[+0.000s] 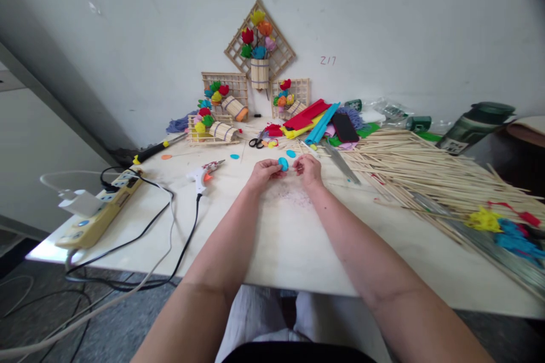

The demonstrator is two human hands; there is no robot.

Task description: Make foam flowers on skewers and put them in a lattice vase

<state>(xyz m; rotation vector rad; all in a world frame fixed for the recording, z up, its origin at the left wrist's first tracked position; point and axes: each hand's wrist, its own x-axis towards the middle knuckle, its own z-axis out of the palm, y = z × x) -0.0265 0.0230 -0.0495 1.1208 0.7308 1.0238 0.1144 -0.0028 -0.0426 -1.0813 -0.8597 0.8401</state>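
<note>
My left hand [267, 172] pinches a small blue oval piece [283, 164] between thumb and fingers, over the middle of the white table [293, 249]. Just right of it, my right hand [309, 169] has its fingers curled together; whatever they hold, if anything, is too small to make out. Another blue oval [290, 153] lies just beyond the hands, and a third [234, 156] is farther left. Black-handled scissors [256, 142] rest behind the hands. To the left is a white glue gun [201, 177] with an orange trigger.
A power strip [102, 210] with trailing cables lies left. Thin wooden sticks [417, 164] cover the right side, near a dark bottle [477, 127]. Coloured sheets [309, 116] and a phone [344, 127] lie at the back. A lattice flower decoration [259, 71] leans on the wall.
</note>
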